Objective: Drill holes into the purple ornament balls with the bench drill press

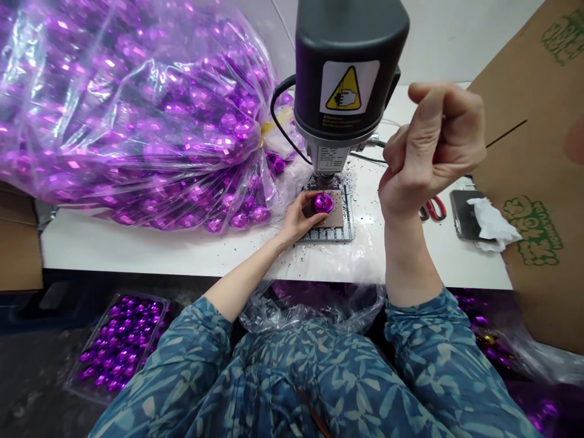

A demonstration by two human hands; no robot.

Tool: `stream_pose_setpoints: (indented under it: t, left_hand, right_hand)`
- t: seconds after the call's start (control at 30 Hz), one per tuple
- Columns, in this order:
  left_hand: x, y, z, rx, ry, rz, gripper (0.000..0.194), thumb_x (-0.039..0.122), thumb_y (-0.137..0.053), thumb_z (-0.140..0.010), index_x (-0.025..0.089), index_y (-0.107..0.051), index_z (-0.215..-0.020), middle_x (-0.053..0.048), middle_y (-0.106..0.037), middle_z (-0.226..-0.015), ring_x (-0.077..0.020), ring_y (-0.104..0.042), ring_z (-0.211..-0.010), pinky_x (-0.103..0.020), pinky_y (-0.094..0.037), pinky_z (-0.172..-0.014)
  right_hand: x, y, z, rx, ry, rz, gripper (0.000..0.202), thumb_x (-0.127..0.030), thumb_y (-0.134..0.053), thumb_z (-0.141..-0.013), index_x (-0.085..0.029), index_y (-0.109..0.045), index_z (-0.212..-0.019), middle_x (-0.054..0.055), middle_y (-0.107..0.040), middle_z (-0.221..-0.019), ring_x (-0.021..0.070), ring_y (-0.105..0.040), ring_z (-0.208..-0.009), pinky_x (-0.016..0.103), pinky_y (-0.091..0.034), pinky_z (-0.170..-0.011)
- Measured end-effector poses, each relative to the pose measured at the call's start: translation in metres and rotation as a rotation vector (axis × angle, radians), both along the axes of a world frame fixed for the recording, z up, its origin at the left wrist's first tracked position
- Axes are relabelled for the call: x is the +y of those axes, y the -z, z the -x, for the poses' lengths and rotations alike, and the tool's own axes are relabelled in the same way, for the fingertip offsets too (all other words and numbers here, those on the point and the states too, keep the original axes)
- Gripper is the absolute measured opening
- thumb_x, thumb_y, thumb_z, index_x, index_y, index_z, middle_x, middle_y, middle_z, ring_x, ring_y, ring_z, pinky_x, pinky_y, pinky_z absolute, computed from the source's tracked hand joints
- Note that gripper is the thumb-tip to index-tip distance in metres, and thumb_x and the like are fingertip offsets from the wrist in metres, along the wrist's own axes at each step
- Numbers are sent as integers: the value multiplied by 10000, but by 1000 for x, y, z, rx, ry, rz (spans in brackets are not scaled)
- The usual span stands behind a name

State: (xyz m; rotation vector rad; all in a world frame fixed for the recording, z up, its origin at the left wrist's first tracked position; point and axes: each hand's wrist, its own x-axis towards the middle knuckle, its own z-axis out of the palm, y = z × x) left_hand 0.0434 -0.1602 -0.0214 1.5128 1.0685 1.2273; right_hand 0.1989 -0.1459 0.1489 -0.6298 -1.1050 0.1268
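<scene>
My left hand (pixel 302 214) pinches a shiny purple bauble (pixel 323 202) between thumb and fingers. The bauble sits on a brown square pad (pixel 335 219) over the slotted metal base (pixel 349 234) of a small drill press (pixel 351 67). Right above the bauble is the drill chuck (pixel 325 180); I cannot tell whether the bit touches it. My right hand (pixel 433 146) is raised in a fist to the right of the drill press. What it grips is hidden, though a thin dark rod (pixel 506 134) sticks out beyond it.
A big clear bag (pixel 150 121) of purple baubles fills the left of the white table (pixel 137 243). Red-handled tool (pixel 438 208), dark phone-like object (pixel 465 213) and crumpled tissue (pixel 495 222) lie right, beside a cardboard box (pixel 538 182). A clear tray (pixel 159 310) of baubles stands low left.
</scene>
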Motion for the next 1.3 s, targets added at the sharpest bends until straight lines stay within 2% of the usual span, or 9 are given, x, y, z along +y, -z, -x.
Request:
stream_pose_setpoints:
  t: [0.2, 0.4, 0.53, 0.67, 0.83, 0.97, 1.07, 1.2, 1.3]
  left_hand:
    - [-1, -3, 0, -16, -13, 35, 631, 492, -986, -749, 221, -663, -1219, -126, -767, -1309, -303, -732, -1269, -467, -551, -1169]
    - [-2, -6, -1, -24, -22, 52, 626, 469, -997, -735, 216, -668, -1204, -126, -763, -1303, -304, -728, -1269, -458, -549, -1164]
    - [-2, -8, -1, -26, -29, 39, 604, 432, -999, -739, 214, -673, -1198, -126, -761, -1294, -304, -725, -1266, -462, -542, -1171]
    - [-3, -9, -1, -34, -32, 53, 582, 413, -995, -743, 216, -676, -1188, -122, -756, -1302, -301, -719, -1279, -455, -538, -1178]
    - [-6, -12, -2, -88, -22, 75, 593, 409, -1009, -722, 222, -681, -1179, -122, -749, -1311, -303, -727, -1267, -465, -547, -1170]
    - [-3, -10, -3, -71, -28, 73, 590, 421, -1005, -721, 231, -684, -1179, -113, -755, -1314, -308, -721, -1276, -476, -551, -1171]
    - [-2, -8, -5, -59, -52, 73, 577, 399, -985, -741, 224, -667, -1190, -110, -746, -1309, -296, -723, -1260, -464, -557, -1151]
    - [-32, -21, 0, 102, -186, 26, 506, 354, -958, -774, 220, -659, -1159, -108, -749, -1205, -286, -729, -1147, -450, -585, -1042]
    - [-81, -39, 12, 287, 127, -2, 441, 434, -926, -821, 233, -685, -1130, -90, -766, -1109, -262, -737, -998, -401, -605, -884]
  right_hand:
    - [2, 11, 2, 35, 48, -63, 515, -726, -593, -957, -221, -694, -947, -52, -599, -719, -10, -276, -424, 254, -210, -431]
    - [6, 31, -2, 39, 47, -78, 409, -668, -551, -995, -282, -680, -959, -32, -662, -781, 20, -221, -424, 303, -227, -452]
    - [10, 50, -8, 14, 31, -100, 376, -659, -527, -1005, -324, -697, -1016, -44, -479, -593, 66, -270, -423, 307, -292, -494]
    - [17, 60, -13, 11, -8, -192, 252, -613, -557, -1003, -418, -708, -1058, -72, -307, -497, 77, -197, -375, 282, -222, -464]
    - [20, 63, -12, -3, -71, -343, 191, -534, -607, -995, -392, -724, -1045, -98, -270, -456, 44, -132, -339, 242, -163, -411]
    - [17, 39, -4, 19, -69, -374, 203, -483, -595, -1028, -334, -733, -1040, -102, -498, -571, -23, -157, -343, 181, -124, -396]
    - [17, 3, 2, 56, -58, -289, 239, -458, -622, -1025, -255, -747, -1017, -64, -736, -940, -67, -345, -419, 144, -162, -396]
    - [19, -30, 3, 50, -71, -87, 468, -632, -658, -871, -173, -743, -903, -44, -696, -830, -48, -359, -417, 175, -233, -392]
    - [20, -33, 0, 36, -106, -70, 432, -599, -698, -860, -172, -761, -887, -29, -717, -808, -23, -428, -437, 190, -422, -474]
